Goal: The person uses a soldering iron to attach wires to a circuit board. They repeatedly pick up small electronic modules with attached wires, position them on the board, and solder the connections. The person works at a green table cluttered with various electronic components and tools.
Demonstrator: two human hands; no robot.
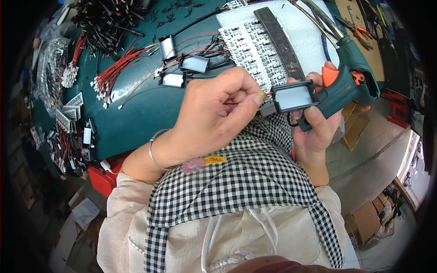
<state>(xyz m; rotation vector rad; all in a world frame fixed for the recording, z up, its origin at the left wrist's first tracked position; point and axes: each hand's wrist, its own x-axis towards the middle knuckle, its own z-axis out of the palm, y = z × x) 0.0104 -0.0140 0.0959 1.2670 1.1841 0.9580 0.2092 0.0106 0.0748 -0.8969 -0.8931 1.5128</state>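
Observation:
My left hand (223,109) is closed, thumb and forefinger pinching a thin red wire (268,94) at the left end of a small black rectangular housing (296,98). The housing has a pale, whitish panel in its middle. My right hand (318,129) grips it by its right end, thumb on the near edge and fingers behind. A dark green glue gun (353,75) with an orange trigger lies against that hand, its handle crossing the palm. Whether the fingers also grip the handle is hidden.
Three similar housings (194,63) lie on the green table (132,125), beside red wire bundles (116,68). White circuit boards (248,45) and a dark bar (277,38) rest on white foam (314,43). Orange-handled pliers (362,34) lie far right; a plastic bag (52,63) lies left.

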